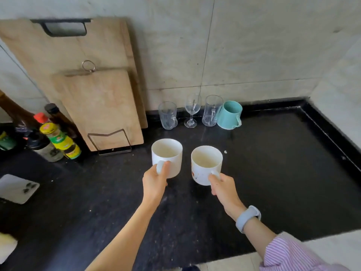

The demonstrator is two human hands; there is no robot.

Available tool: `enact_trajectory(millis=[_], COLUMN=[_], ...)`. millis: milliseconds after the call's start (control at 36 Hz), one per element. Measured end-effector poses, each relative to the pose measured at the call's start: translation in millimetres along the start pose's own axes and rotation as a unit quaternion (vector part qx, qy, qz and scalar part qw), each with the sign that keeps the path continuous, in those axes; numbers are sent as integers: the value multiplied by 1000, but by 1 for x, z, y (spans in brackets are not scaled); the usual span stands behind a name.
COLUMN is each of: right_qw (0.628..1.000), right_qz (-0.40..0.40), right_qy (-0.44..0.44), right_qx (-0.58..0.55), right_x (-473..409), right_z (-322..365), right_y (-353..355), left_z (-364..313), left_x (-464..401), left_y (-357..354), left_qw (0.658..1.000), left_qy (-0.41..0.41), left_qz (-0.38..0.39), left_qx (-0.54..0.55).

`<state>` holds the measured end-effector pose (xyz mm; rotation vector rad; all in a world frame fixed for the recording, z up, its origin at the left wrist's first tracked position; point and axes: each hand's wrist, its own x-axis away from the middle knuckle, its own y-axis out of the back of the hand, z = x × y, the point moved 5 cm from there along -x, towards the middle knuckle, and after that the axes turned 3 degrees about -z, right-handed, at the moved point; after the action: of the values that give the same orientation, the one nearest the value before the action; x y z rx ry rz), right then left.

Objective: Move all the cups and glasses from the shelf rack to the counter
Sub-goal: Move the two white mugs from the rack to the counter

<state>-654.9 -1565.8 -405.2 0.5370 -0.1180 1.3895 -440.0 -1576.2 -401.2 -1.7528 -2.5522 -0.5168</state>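
A person's left hand [155,179] grips the handle of a plain white mug [167,157], while the right hand [222,187] grips the handle of a second white mug [205,165] bearing a small printed motif. Both mugs stand upright, mouths up and handles turned toward the person, side by side and apart over a black counter [283,173]; whether their bases touch it cannot be told. Both look empty, with pale insides.

Behind the mugs, against the wall, stands a row: a clear glass mug [168,115], a wine glass [192,110], a second clear mug [212,110] and a teal cup [230,114], the last touching its clear neighbour. All four are upright and appear empty.

Left of the mugs, two wooden boards [97,106] lean on the tiled wall in a wire stand, with sauce bottles [56,137] further left and a phone [17,188] lying flat near the edge. The right wrist carries a grey band [247,218] above a striped sleeve [293,255].
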Motion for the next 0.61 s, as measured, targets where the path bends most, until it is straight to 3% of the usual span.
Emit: enact_trajectory(millis=[278, 611], right_qw=[998, 993], right_qz=[51, 88], right_qy=[19, 60], right_qx=[24, 50], right_x=[-127, -193], right_z=[14, 25], right_y=[-24, -48], left_z=[25, 37], left_x=[-86, -128], left_y=[-39, -57], left_qw=[997, 994], left_qy=[34, 20], left_qz=[-75, -109], left_qx=[-4, 6])
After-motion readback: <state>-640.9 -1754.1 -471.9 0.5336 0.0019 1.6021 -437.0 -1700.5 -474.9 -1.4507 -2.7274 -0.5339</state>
